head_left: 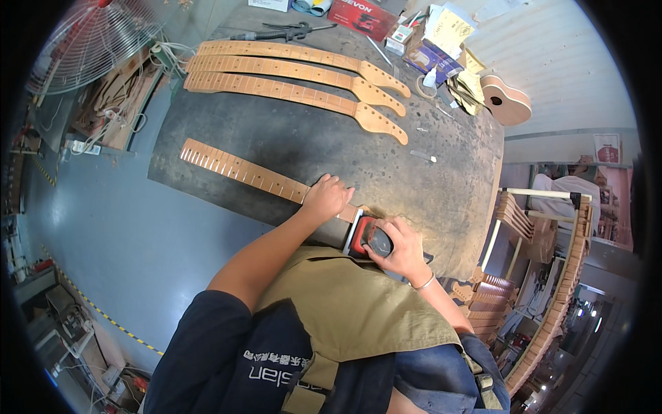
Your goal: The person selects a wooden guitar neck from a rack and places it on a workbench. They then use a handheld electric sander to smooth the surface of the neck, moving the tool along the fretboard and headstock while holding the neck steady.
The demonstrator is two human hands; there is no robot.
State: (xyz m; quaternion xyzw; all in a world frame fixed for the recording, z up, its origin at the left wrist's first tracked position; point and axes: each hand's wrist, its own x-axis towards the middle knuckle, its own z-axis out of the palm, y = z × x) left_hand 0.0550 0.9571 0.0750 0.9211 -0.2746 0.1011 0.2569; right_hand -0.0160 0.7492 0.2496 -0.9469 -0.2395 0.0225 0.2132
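Observation:
A guitar neck [243,170] with a fretted fingerboard lies slantwise along the near edge of the dark workbench [441,200]. My left hand [329,198] is closed over it, towards its right end. At that end my right hand [403,248] grips a red and black power sander [360,236] with a pale flat base. The sander sits over the headstock area, and it and my hand hide most of that part. Whether it is running I cannot tell. Farther back, three more maple-coloured guitar necks [276,91] lie side by side, headstocks to the right.
Behind the necks lies a black air gun [286,32]. Boxes [362,17], papers and a small white bottle [430,77] crowd the back right, near a guitar body [505,101]. A rack [583,228] with necks stands right. A caged fan [96,45] is at far left.

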